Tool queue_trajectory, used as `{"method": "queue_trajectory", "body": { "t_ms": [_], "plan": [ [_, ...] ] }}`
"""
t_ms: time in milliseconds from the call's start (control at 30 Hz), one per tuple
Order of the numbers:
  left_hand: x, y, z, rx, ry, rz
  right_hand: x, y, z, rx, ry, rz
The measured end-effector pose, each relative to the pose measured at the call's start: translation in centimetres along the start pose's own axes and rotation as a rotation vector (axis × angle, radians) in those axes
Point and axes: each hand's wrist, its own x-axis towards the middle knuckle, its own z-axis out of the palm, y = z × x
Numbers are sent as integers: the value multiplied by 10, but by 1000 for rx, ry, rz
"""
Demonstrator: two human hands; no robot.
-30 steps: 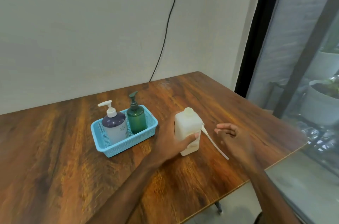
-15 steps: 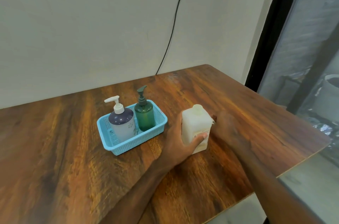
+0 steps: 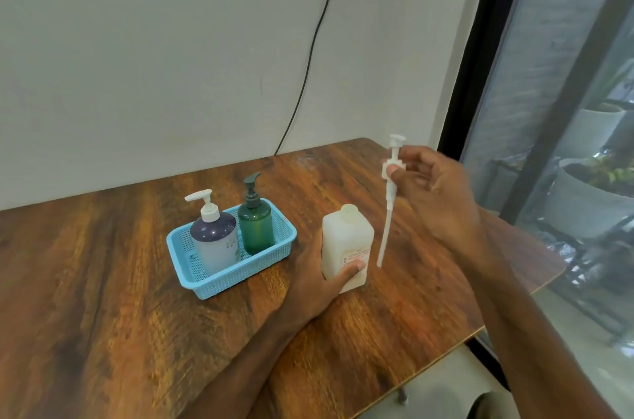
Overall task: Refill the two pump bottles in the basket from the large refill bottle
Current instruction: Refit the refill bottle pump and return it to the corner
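Note:
The large white refill bottle (image 3: 347, 240) stands upright on the wooden table (image 3: 103, 298), its neck uncapped. My left hand (image 3: 319, 284) grips its lower body. My right hand (image 3: 435, 192) pinches a white pump head with a long dip tube (image 3: 389, 209), held upright in the air just right of the refill bottle. In the blue basket (image 3: 206, 286) to the left stand a purple pump bottle with a white pump (image 3: 214, 233) and a green pump bottle with a dark pump (image 3: 255, 223), both capped.
The table's right and front edges run close to my right arm. A black cable (image 3: 308, 51) hangs down the wall behind. Beyond the glass at right are plant pots (image 3: 590, 199).
My right hand picked the white pump up from the table beside the refill bottle and raised it upright into the air. My left hand kept its grip on the bottle.

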Motion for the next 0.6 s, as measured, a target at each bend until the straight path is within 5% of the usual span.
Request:
{"method": "queue_trajectory", "body": {
  "t_ms": [267,600],
  "plan": [
    [1,-7,2,-4,-7,-6,10,-78,-9,241,4,-194],
    [2,-10,4,-9,-18,-39,15,-61,14,211,27,-151]
  ]
}}
